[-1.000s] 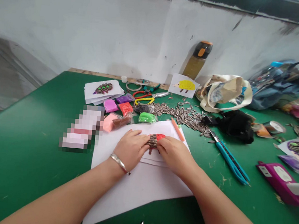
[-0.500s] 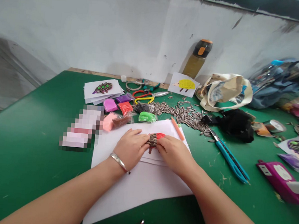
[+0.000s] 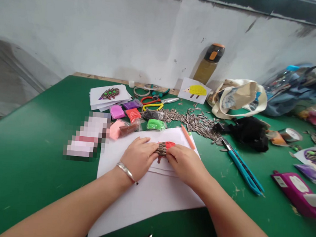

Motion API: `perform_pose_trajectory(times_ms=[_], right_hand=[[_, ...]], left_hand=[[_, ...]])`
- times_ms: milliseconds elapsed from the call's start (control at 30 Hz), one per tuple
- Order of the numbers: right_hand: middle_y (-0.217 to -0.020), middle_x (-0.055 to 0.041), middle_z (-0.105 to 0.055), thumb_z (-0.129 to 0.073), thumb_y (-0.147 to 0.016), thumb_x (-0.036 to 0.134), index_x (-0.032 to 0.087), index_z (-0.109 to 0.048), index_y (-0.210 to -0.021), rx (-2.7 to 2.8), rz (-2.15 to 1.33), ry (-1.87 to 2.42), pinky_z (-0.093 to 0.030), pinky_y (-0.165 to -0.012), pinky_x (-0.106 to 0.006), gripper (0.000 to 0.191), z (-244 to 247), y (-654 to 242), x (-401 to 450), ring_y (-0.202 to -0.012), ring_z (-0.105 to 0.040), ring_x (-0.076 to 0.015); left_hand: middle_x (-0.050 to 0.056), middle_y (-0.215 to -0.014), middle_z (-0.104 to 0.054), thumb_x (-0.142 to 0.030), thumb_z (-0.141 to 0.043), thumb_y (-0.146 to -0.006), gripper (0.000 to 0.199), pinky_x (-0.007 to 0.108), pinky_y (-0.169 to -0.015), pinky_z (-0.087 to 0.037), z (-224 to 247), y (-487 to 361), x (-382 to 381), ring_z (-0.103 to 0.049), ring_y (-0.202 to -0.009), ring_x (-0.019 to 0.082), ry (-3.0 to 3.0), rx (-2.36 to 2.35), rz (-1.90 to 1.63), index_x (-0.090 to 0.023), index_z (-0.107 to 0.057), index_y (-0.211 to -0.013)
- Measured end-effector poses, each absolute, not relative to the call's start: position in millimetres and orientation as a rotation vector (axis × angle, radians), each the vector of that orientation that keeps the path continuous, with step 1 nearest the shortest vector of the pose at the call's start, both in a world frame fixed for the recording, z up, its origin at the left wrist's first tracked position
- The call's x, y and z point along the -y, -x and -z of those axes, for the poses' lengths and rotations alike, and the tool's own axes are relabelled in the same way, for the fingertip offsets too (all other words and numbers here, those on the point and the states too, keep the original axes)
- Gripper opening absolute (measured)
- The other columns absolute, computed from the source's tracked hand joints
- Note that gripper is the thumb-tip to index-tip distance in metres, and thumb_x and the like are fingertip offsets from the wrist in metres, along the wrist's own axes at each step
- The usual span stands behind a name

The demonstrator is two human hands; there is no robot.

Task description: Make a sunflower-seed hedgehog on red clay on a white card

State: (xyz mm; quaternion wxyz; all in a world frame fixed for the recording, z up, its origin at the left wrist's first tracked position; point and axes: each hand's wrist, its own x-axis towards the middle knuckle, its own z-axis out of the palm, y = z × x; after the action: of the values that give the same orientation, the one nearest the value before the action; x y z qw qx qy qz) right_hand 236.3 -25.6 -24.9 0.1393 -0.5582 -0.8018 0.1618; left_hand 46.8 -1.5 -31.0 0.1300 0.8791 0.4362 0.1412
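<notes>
A small hedgehog figure (image 3: 161, 149), covered in striped sunflower seeds with red clay at its right, lies on white paper (image 3: 128, 204). A short brown leg shows below it. My left hand (image 3: 138, 156), with a silver bangle at the wrist, presses thumb and forefinger against the figure's left side. At the red end, my right hand (image 3: 185, 163) is closed, fingertips bent down onto the clay; whatever they pinch is hidden. An orange pencil-like stick (image 3: 187, 136) lies on the paper's upper right edge.
Wrapped clay packets, including a green one (image 3: 156, 124), lie beyond the paper, beside loose sunflower seeds (image 3: 199, 122) and scissors (image 3: 159, 103). A blue utility knife (image 3: 242, 166) is at right. A bottle (image 3: 209, 64) and hedgehog drawing (image 3: 195, 90) stand by the wall.
My right fingers have shifted slightly at the red end, and a little more red clay shows. My left hand stays in place; the view has moved very slightly.
</notes>
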Motion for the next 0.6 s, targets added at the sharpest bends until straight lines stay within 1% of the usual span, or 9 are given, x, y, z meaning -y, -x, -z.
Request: perform_pose_trajectory(times_ms=[133, 367, 500, 600], right_hand=[[-0.084, -0.0050, -0.066, -0.042, -0.089, 0.015, 0.019, -0.065, -0.084, 2.319, -0.480, 1.593, -0.040, -0.074, -0.026, 0.024, 27.5, -234.6, 25.7, -0.083, -0.058, -0.0159], [-0.074, -0.0019, -0.062, -0.045, -0.087, 0.019, 0.019, -0.061, -0.071, 2.212, -0.428, 1.746, -0.036, -0.063, -0.025, 0.023, 18.0, -250.6, 21.7, -0.069, -0.055, -0.0136], [-0.075, -0.0011, -0.063, -0.046, -0.085, 0.021, 0.021, -0.062, -0.072, 2.077, -0.354, 1.830, -0.035, -0.062, -0.025, 0.021, 9.4, -272.3, 17.8, -0.069, -0.055, -0.0140], [-0.072, -0.0016, -0.065, -0.045, -0.083, 0.022, 0.022, -0.064, -0.070, 1.993, -0.262, 1.919, -0.035, -0.060, -0.025, 0.023, 3.4, -296.5, 15.5, -0.067, -0.055, -0.0152]], left_hand=[[0.004, -0.109, -0.069, -0.021, -0.050, -0.091, 0.023, 0.048, -0.102, -0.038, 31.4, -46.5, 2.0, -0.051, -0.115, 0.028, -2.537, -1.273, -0.388, -0.021, -0.064, -0.108], [0.005, -0.107, -0.069, -0.021, -0.051, -0.090, 0.022, 0.046, -0.100, -0.040, 29.4, -46.6, 1.7, -0.052, -0.113, 0.027, -2.539, -1.258, -0.415, -0.020, -0.063, -0.108], [0.006, -0.108, -0.068, -0.021, -0.049, -0.091, 0.020, 0.047, -0.098, -0.040, 28.9, -46.4, 1.4, -0.051, -0.112, 0.027, -2.544, -1.222, -0.402, -0.019, -0.063, -0.104], [0.006, -0.105, -0.068, -0.021, -0.049, -0.090, 0.020, 0.046, -0.096, -0.041, 29.4, -45.6, 1.3, -0.051, -0.110, 0.027, -2.545, -1.200, -0.457, -0.019, -0.062, -0.104]])
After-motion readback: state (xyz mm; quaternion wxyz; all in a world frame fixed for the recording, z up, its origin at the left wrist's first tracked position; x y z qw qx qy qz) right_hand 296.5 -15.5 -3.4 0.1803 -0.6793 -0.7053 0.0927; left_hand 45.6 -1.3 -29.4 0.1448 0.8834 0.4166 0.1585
